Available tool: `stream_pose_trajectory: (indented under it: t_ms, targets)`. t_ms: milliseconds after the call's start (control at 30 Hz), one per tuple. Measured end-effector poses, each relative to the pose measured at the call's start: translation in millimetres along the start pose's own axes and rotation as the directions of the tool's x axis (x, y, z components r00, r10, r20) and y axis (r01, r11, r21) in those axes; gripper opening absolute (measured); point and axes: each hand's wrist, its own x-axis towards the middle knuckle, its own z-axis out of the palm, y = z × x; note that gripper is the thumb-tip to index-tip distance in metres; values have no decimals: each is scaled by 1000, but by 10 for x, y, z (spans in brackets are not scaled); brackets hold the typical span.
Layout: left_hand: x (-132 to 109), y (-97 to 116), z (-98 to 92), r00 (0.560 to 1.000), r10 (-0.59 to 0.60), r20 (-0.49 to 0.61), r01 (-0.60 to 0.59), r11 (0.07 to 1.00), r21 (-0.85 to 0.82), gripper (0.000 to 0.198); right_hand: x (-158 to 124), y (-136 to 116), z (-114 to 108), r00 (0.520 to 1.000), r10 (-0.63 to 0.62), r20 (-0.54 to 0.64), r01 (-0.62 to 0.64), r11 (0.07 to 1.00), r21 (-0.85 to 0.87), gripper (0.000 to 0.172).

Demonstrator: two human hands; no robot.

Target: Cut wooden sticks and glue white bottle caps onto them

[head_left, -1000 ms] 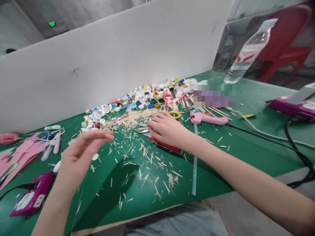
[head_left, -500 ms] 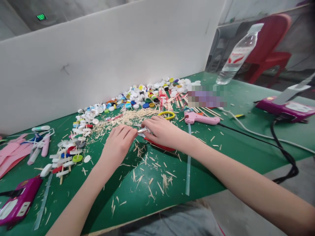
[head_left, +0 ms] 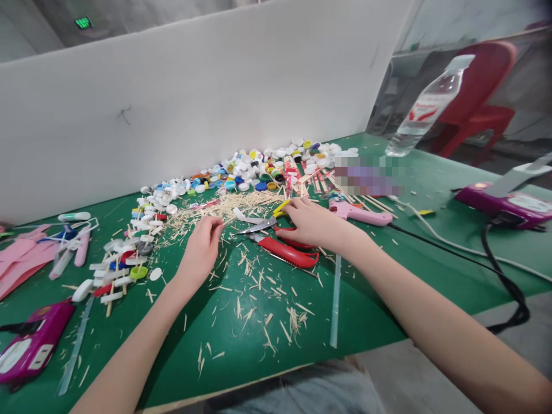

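Note:
My left hand hovers above the green table with thumb and fingertips pinched together; whatever may be between them is too small to make out. To the right, my right hand has its fingers curled over the yellow handle of a pair of scissors, partly hiding it. The scissors' silver blades point left. Just below lies a red-handled metal tool, its far part under my right hand and its kind unclear. A white curved piece rests beside the blades.
Wood shavings and a pile of bottle caps lie behind my hands. A pink glue gun with its cord is right; a glue stick lies nearer. Left are joined caps on sticks. A water bottle stands back right.
My hands were close together around a white object. They have moved apart, the right to the scissors' yellow handle. The white piece, blades and red-handled tool now show between them.

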Motion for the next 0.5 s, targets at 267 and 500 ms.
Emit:
stream_pose_trajectory:
  t_ms: [267, 500]
  targets:
    - [32, -37, 57, 965, -236, 114, 262, 882, -391, 6, 66, 122, 44, 994, -16, 106, 4, 994, 110, 54]
    - [45, 30, 67, 904, -354, 240, 406, 537, -739, 10, 122, -16, -34, 990, -18, -138, 26, 998, 57, 49]
